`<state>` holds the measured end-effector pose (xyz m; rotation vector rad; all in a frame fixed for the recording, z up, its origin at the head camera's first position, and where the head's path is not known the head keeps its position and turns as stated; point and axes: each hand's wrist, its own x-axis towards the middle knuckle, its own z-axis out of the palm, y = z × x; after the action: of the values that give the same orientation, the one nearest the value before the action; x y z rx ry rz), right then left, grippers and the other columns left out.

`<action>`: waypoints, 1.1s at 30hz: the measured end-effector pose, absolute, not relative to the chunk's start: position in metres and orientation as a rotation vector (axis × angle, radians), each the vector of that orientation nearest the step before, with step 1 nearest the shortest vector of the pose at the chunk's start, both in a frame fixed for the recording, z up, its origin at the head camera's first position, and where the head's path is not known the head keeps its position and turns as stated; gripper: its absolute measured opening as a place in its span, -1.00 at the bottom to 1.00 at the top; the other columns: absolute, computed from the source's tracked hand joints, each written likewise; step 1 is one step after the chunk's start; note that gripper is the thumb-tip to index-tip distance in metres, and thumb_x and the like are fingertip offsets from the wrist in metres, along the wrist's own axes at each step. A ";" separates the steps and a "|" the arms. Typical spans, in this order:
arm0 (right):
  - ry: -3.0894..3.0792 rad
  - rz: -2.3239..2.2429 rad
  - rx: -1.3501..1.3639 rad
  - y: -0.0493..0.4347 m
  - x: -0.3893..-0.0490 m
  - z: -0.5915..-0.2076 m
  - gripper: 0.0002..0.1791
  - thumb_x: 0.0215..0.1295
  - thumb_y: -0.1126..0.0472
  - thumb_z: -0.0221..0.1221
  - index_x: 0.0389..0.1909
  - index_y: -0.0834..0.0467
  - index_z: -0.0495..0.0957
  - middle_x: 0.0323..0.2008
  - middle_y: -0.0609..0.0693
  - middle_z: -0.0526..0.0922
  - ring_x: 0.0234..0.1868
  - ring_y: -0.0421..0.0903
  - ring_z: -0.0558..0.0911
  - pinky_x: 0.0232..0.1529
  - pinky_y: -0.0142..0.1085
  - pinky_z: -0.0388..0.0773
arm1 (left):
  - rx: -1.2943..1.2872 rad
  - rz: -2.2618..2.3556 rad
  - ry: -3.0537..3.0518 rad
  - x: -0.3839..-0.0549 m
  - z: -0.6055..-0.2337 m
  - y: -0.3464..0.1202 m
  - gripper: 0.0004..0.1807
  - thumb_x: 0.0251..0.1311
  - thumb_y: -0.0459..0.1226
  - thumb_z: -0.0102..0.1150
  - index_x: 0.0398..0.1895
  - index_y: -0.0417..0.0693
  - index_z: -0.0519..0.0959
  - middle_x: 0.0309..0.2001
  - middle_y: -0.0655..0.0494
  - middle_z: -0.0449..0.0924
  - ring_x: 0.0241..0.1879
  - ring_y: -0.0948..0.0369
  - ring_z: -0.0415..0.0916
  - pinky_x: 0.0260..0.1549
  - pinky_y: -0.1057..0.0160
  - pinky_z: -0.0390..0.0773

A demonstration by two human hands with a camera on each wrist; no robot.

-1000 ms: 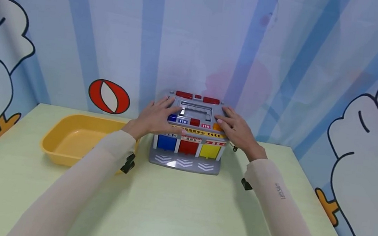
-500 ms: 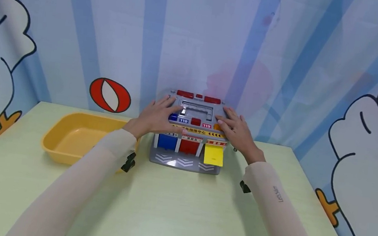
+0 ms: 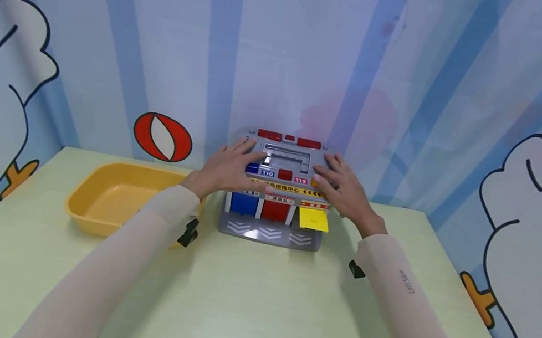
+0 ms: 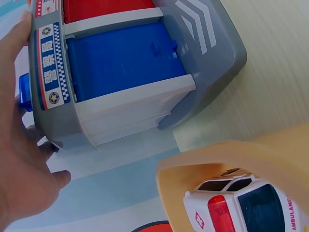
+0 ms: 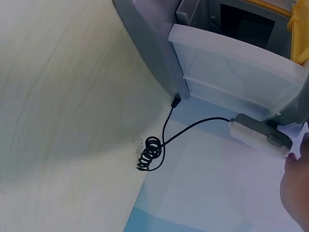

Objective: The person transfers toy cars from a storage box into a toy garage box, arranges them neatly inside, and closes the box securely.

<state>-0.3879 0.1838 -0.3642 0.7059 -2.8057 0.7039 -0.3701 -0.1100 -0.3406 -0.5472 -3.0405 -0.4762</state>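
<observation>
A toy emergency station [image 3: 285, 162] with a grey roof stands against the backdrop. Its blue door [image 3: 244, 204] and red door [image 3: 275, 211] are down. The yellow door [image 3: 314, 219] is swung up and outward, and the right wrist view shows a dark opening [image 5: 246, 24] behind it. My left hand [image 3: 228, 171] rests on the roof's left end with its fingers spread, beside the blue button [image 3: 252, 168]. At the right end lies my right hand [image 3: 346, 191], a finger over the orange button [image 3: 315, 183]. Neither hand's fingers are curled round anything.
A yellow basin [image 3: 77, 208] sits left of the station, with a white toy ambulance [image 4: 241, 205] inside. On the station's right side hangs a small white and grey handset [image 5: 260, 134] on a coiled black cord [image 5: 151, 153]. A printed cloth backdrop [image 3: 284, 53] closes off the table behind.
The yellow door has gone from down to swung up and outward. Both hands have kept their places on the roof. The head view has shifted slightly.
</observation>
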 end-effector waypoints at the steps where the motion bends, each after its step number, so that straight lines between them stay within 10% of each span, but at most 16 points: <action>1: -2.808 0.669 0.712 0.185 -0.387 -0.364 -0.32 0.44 -0.19 0.02 0.47 0.03 0.31 0.62 0.02 -0.03 0.64 0.10 -0.20 0.54 0.26 -0.13 | -0.551 -0.477 -3.041 -0.370 -0.340 -0.109 0.07 0.01 0.40 0.13 0.57 0.19 0.13 0.65 -0.01 -0.21 0.63 -0.06 -0.33 0.51 -0.29 -0.19; 33: -2.826 0.466 0.731 0.183 -0.392 -0.371 -0.13 0.35 -0.41 -0.07 0.57 -0.08 0.08 0.63 -0.01 -0.12 0.64 0.09 -0.21 0.58 0.16 -0.34 | -0.650 -0.510 -3.060 -0.365 -0.336 -0.121 0.03 0.09 0.31 0.21 0.58 0.15 0.11 0.65 -0.04 -0.25 0.62 -0.11 -0.30 0.48 -0.32 -0.04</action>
<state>-0.3915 0.1827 -0.3714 0.7310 -2.8261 0.4659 -0.3655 -0.1210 -0.3358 -0.6504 -3.0597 -0.5103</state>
